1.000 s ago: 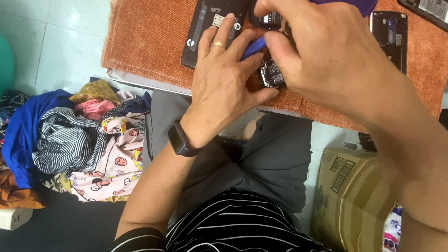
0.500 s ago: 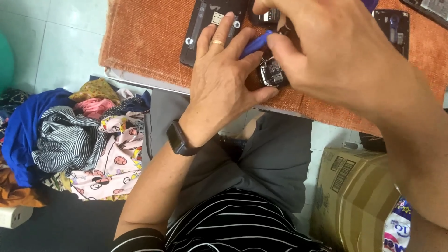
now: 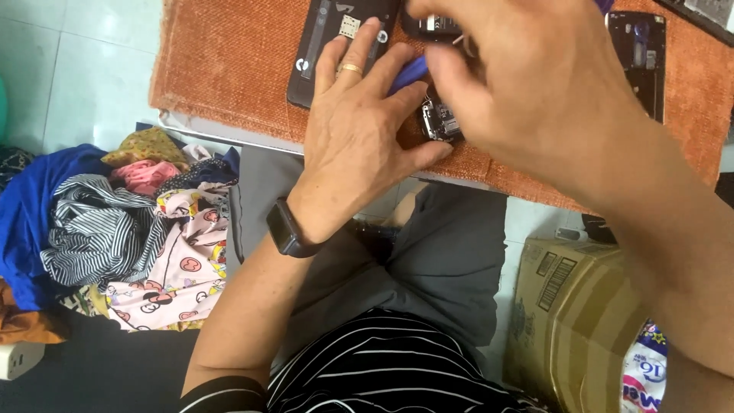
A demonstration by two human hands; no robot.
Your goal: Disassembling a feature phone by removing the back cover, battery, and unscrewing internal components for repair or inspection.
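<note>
On an orange cloth (image 3: 229,61) my left hand (image 3: 359,130), with a gold ring and a dark wristwatch, presses down on a small opened phone part (image 3: 440,122), thumb and fingers around it. Over the same part my right hand (image 3: 535,84) grips a blue tool (image 3: 409,73), mostly hidden under its fingers. A black opened phone back (image 3: 325,46) lies just left of my left fingers. Another opened black phone body (image 3: 638,53) rests to the right of my right hand.
A pile of mixed clothes (image 3: 115,229) lies on the tiled floor at the left. A cardboard box (image 3: 581,306) stands at the lower right beside a printed bag (image 3: 642,375). My grey trousers and striped shirt fill the bottom middle. A white plug block (image 3: 15,359) sits at the lower left.
Both hands have shifted slightly up and left over the phone part; the blue tool shows a little more between my fingers. The grip is the same.
</note>
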